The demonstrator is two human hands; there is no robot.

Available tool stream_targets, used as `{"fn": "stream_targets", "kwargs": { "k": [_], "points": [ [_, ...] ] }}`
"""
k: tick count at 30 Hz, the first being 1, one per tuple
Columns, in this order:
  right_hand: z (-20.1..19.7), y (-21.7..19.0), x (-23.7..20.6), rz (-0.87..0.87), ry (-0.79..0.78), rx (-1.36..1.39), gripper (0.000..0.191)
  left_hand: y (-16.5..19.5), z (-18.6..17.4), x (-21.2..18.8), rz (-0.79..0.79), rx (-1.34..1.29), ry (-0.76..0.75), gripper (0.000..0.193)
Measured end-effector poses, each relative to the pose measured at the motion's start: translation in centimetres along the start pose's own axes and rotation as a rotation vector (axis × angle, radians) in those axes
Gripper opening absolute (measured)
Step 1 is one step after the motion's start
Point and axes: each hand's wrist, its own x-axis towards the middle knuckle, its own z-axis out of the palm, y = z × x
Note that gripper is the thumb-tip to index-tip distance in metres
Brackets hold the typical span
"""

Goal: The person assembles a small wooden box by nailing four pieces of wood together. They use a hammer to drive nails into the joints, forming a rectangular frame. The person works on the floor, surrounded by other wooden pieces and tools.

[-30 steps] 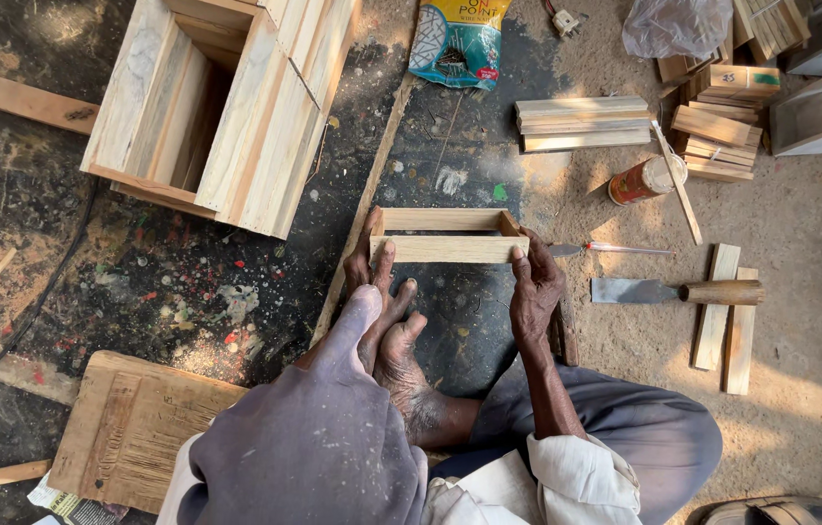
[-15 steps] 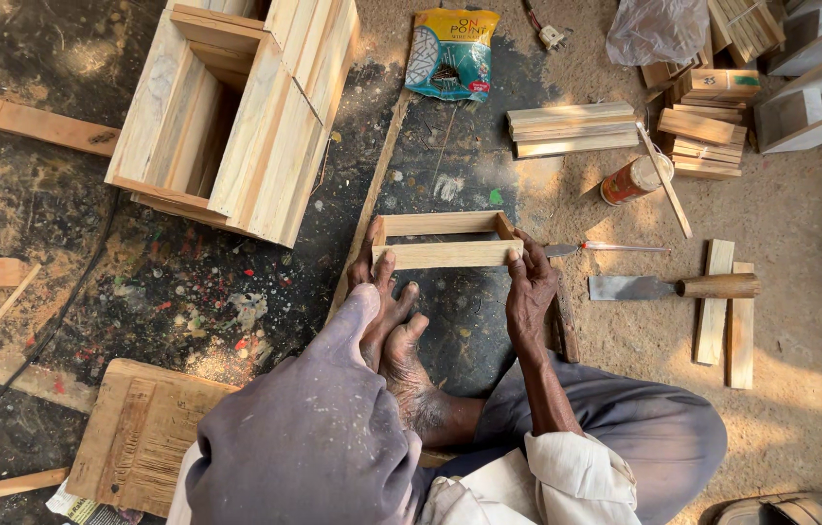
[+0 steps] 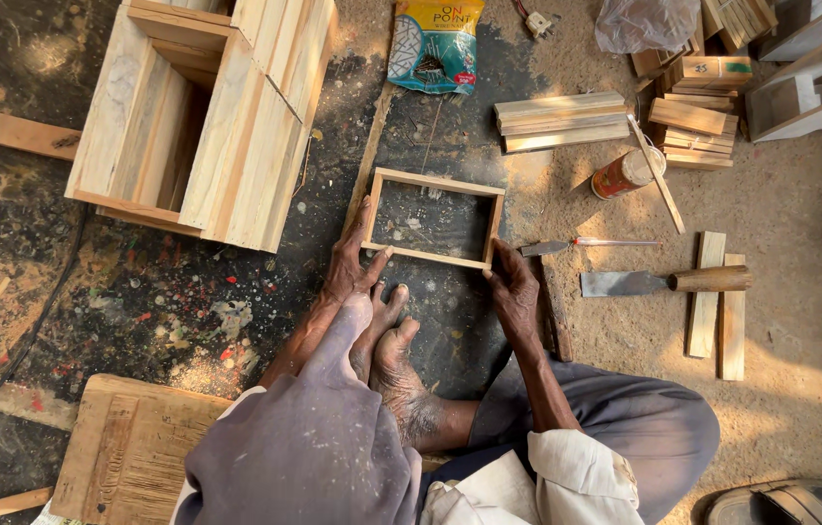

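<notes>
We see the frame (image 3: 432, 218) lying flat on the paint-spattered floor (image 3: 168, 311), just ahead of the bare feet (image 3: 387, 340). Our left hand (image 3: 351, 261) grips its near left corner and our right hand (image 3: 511, 284) its near right corner, though how tightly the fingers clamp is hard to judge. A chisel (image 3: 664, 281) lies to the right, a crate (image 3: 202, 117) to the left.

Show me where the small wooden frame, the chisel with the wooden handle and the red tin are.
small wooden frame (image 3: 428, 257): head view, on its near rail.
chisel (image 3: 713, 279): head view, on its wooden handle.
red tin (image 3: 617, 176): head view, on its side.
</notes>
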Motion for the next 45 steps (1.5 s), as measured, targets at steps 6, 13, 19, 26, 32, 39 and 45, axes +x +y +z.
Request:
{"fn": "stream_targets", "kwargs": {
  "k": [6, 13, 19, 26, 32, 39, 45],
  "points": [
    [-4.3, -1.6, -1.5, 0.044, 0.252, -0.571, 0.053, 0.6, 1.9, 1.9, 0.091, 0.457, 0.063, 0.08],
    [-7.1, -1.4, -2.5, 0.239, 0.192, -0.767, 0.048, 2.9, 5.8, 7.2, 0.168, 0.576, -0.208, 0.083],
    [-6.6, -4.0, -1.2, 0.154, 0.218, -0.429, 0.06, 3.4, 5.6, 6.9, 0.149, 0.678, -0.241, 0.074],
    [-3.2, -6.8, 3.0, -0.374, 0.275, -0.762, 0.069, 3.4, 5.5, 7.1, 0.102, 0.676, -0.278, 0.072],
    [-3.4, -5.5, 4.7, -0.48, 0.245, -0.936, 0.068, 3.1, 5.7, 7.1, 0.079, 0.7, -0.294, 0.072],
    [-3.1, -5.1, 5.3, -0.34, 0.11, -1.126, 0.064, 2.5, 5.6, 7.2, 0.072, 0.69, -0.31, 0.074],
    [-4.3, -7.0, 3.5, -0.289, 0.182, -1.013, 0.067, 3.0, 5.0, 7.3, 0.098, 0.659, -0.27, 0.072]
  ]
}}
